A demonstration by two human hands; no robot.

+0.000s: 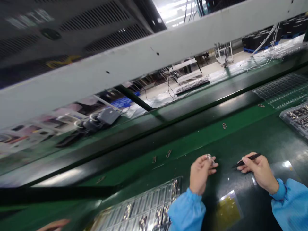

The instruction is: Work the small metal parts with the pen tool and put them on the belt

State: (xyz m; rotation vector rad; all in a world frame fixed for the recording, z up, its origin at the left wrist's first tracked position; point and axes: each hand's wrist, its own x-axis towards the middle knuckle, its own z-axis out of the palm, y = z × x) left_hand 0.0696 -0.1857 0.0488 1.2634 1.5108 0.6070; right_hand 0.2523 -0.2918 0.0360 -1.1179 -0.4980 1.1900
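Observation:
My left hand pinches a small metal part between thumb and fingertips, just above the green work surface. My right hand grips black tweezers like a pen, their tip pointing left toward the part, a short gap away. Both wrists wear blue sleeves. A clear film with a yellow patch lies on the bench between my forearms.
A compartment tray with small parts lies at the lower left; two clear trays sit at the right. Loose metal parts lie along the dark conveyor strip. A grey beam crosses overhead. Another hand shows at the bottom left.

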